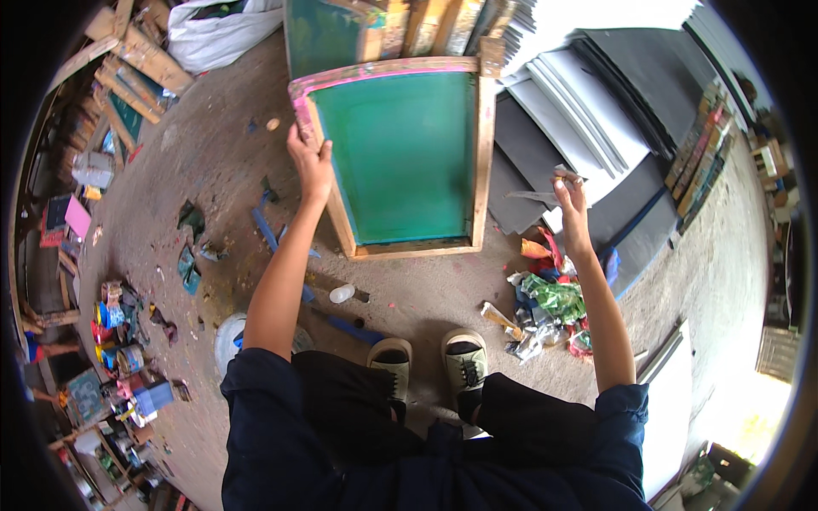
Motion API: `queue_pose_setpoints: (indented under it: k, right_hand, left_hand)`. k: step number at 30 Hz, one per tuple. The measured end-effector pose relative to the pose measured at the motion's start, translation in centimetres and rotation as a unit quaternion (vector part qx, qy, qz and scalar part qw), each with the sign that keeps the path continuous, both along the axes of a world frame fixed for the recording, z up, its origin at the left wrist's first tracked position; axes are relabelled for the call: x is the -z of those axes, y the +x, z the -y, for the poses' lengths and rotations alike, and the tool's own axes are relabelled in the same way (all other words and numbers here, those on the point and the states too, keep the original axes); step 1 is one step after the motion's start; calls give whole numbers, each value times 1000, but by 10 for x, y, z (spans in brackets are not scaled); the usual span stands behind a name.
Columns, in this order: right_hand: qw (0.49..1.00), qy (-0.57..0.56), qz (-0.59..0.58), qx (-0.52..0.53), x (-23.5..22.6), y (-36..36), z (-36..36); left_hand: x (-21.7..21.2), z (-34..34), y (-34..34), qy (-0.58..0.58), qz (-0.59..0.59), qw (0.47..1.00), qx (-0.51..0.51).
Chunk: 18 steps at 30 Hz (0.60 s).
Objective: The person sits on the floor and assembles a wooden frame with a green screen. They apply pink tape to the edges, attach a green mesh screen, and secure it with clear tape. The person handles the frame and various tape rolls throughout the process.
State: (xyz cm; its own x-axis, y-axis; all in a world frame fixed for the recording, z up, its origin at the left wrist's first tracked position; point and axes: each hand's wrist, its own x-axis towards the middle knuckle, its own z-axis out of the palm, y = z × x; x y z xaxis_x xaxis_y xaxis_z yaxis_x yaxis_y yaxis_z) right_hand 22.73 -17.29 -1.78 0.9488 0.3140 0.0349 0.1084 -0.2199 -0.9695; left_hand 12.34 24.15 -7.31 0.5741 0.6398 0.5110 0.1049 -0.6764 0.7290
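Note:
A screen printing frame (402, 157) with green mesh and wooden sides stands tilted in front of me, its top left corner stained pink. My left hand (310, 166) is closed round its left side, thumb on the near face. To the right of the frame and apart from it, my right hand (571, 194) is raised with its fingers pinched together. Between them is a thin translucent strip (532, 197), which looks like crumpled tape; its exact kind is unclear.
More wooden frames (417, 30) stand behind. Dark and white sheets (579, 111) are stacked at the right. Crumpled wrappers (550, 298) litter the floor near my right shoe (465, 366). Blue strips (266, 223) and a small white cup (342, 294) lie left. Paint cans (111, 315) stand far left.

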Motion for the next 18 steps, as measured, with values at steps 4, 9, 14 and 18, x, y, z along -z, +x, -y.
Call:
queue_pose_setpoints:
  k: [4,9,14,18]
  right_hand:
    - [970,197,-142,-3,-9,-35,40]
    - [926,322,-189,-54,-57,-67,54]
    - [909,377,-114,-134,-102,-94,71]
    - [902,391,-84,-161,-110,-126,71]
  left_hand:
    - [-2,-9,-6,-271,118,943,154]
    - [-47,12,-10,1,-21,999,30]
    - [-157,179,-20,52,39,939,337]
    - [-211,284,-63,115,28,812,571]
